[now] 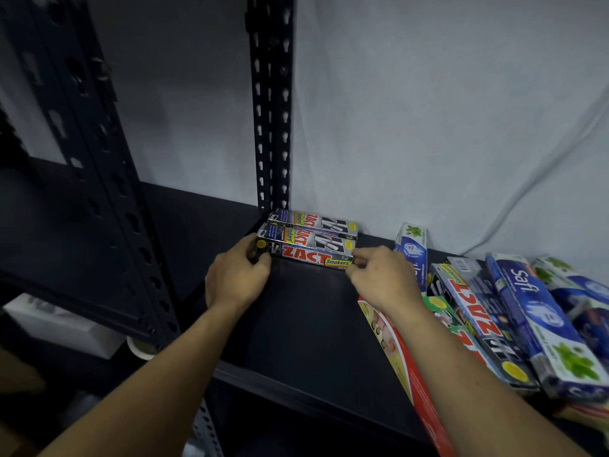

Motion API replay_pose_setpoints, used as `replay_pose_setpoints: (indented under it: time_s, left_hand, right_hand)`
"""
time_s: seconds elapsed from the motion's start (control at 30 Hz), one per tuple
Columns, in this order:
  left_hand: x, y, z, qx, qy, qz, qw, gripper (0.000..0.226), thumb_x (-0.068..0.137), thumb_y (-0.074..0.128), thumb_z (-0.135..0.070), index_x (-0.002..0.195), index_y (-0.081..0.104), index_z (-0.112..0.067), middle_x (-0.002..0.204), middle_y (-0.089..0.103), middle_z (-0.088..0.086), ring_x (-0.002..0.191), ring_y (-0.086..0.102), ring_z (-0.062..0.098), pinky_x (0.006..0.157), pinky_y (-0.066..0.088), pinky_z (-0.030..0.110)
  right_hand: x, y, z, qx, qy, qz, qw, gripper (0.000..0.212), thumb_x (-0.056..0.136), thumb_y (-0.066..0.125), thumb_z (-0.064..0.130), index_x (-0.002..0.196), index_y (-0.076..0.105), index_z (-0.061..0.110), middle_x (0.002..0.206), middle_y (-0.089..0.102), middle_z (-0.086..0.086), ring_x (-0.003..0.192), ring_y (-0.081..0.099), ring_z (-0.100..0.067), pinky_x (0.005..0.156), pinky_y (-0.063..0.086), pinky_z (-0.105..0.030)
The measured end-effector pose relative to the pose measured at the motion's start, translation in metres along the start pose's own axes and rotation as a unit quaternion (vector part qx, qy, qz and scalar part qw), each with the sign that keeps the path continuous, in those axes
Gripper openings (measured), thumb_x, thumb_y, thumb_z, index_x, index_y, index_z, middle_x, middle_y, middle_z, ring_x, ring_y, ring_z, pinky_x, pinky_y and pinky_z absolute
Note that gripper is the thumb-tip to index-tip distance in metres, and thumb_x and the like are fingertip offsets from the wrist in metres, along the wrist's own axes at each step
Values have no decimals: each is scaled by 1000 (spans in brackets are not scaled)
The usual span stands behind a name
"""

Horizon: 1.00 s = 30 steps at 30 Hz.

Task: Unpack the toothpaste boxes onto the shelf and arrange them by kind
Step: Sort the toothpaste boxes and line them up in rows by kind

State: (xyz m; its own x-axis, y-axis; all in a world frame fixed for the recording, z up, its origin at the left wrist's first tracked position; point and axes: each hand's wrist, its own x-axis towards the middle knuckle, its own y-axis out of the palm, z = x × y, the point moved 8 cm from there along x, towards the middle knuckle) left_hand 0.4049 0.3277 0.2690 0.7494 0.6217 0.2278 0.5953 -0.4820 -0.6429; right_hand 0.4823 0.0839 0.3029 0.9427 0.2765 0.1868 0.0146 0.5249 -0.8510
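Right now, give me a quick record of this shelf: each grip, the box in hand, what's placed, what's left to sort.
left grip: holds left end of front Zact box
right grip: pinches its right end
placed: rear Zact box, by the shelf post
unsorted at right: Safi box, loose Zact box, others
surface: dark shelf

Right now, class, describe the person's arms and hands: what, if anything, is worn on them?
The left forearm and right forearm are bare, no sleeves in view. The left hand and right hand wear no gloves; no ring, watch or bracelet shows.
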Motion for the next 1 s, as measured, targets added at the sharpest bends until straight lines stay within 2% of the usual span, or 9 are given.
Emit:
replay_pose_setpoints:
  time_s: [0.5, 0.7, 0.87, 1.0]
  left_hand:
    - [-1, 1, -2, 12, 2, 15, 1000, 50, 94, 57, -35, 143, 47, -40, 121, 68, -6, 108, 64, 21, 89, 48, 36]
    - [-1, 0, 0, 7, -9, 8, 1000, 52, 90, 62, -42, 141, 50, -39, 127, 67, -9, 115, 62, 19, 91, 46, 34]
    - [-3, -1, -3, 7, -5, 7, 1000, 52, 90, 62, -42, 140, 50, -39, 126, 67, -8, 115, 62, 20, 85, 41, 30]
    - [-4, -2, -4, 4, -3, 12, 1000, 50, 91, 61, -39, 140, 51, -40, 123, 68, -8, 113, 63, 21, 87, 43, 32]
  right_hand:
    - [2, 0, -5, 11, 14, -5, 1000, 34, 90, 59, 33, 122, 70, 24, 111, 74, 5, 101, 67, -18, 90, 56, -40]
    - [4, 1, -6, 8, 13, -11, 1000, 30, 87, 56, 32, 109, 75, 26, 100, 76, 7, 95, 68, -19, 87, 55, -38]
    - [4, 2, -6, 5, 7, -9, 1000, 31, 87, 55, 33, 109, 75, 28, 100, 76, 8, 98, 67, -19, 91, 54, -39]
    - [4, 3, -6, 7, 10, -4, 1000, 31, 86, 54, 35, 108, 75, 29, 99, 76, 9, 97, 67, -18, 89, 55, -38]
